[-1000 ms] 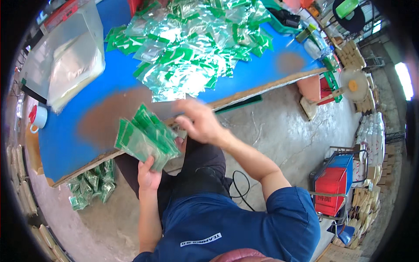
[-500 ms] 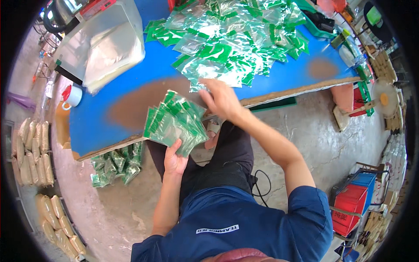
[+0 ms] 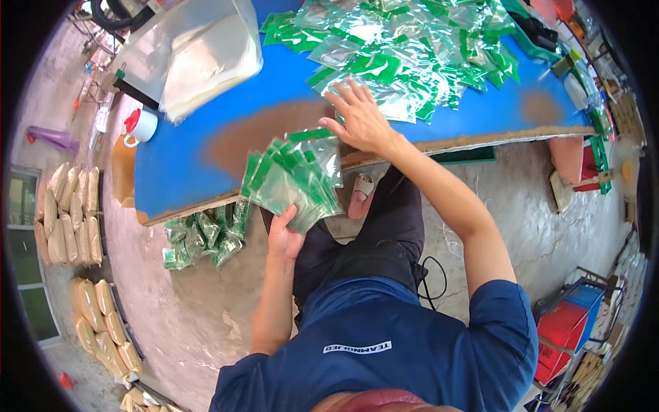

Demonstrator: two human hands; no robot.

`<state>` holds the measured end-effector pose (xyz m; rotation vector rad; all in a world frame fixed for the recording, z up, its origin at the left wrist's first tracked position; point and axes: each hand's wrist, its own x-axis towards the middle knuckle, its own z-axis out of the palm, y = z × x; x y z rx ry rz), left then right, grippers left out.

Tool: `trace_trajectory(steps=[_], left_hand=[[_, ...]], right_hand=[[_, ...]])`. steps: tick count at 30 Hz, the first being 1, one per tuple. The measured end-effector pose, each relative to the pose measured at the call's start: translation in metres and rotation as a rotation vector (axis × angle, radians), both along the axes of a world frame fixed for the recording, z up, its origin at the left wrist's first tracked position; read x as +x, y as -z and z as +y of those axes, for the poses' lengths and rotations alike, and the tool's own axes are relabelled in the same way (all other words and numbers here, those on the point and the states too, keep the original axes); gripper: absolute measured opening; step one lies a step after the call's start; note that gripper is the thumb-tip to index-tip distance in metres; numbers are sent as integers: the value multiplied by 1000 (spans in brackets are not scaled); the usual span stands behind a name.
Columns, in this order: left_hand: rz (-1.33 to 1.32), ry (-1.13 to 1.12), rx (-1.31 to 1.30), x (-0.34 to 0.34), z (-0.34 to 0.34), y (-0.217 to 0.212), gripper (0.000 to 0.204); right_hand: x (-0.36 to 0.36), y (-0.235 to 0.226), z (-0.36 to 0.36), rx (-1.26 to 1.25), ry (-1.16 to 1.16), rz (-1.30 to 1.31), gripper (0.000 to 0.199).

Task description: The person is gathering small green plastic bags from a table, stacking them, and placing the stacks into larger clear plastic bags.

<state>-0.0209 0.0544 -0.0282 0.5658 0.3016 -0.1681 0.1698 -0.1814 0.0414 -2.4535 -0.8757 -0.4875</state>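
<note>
I have the left hand [image 3: 285,237] gripping a fan of green-topped bags [image 3: 285,185] by the near edge of the surface [image 3: 178,165]. The right hand [image 3: 364,123] has moved up to the pile of bags [image 3: 405,62] toward the far edge, fingers spread wide. Now one bag [image 3: 328,163] pokes out on the fan's right, so the bunch looks fuller.

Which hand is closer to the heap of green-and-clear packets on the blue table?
Right. The right hand is open at the near edge of the heap; the left hand, holding a fan of packets, is farther back, toward the lower left.
</note>
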Motion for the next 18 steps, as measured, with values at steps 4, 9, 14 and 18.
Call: trace_trajectory(steps=[4, 9, 14, 18], left_hand=[[-9, -48, -90, -12, 0, 13, 60], [-41, -139, -233, -16, 1, 13, 58], [-54, -68, -83, -5, -9, -4, 53], [-1, -65, 2, 2, -16, -1, 56]], right_hand=[[-19, 19, 3, -214, 9, -20, 61], [-61, 13, 18, -133, -91, 55, 50], [-84, -2, 30, 204, -308, 278, 36], [-75, -10, 19, 246, -120, 160, 42]])
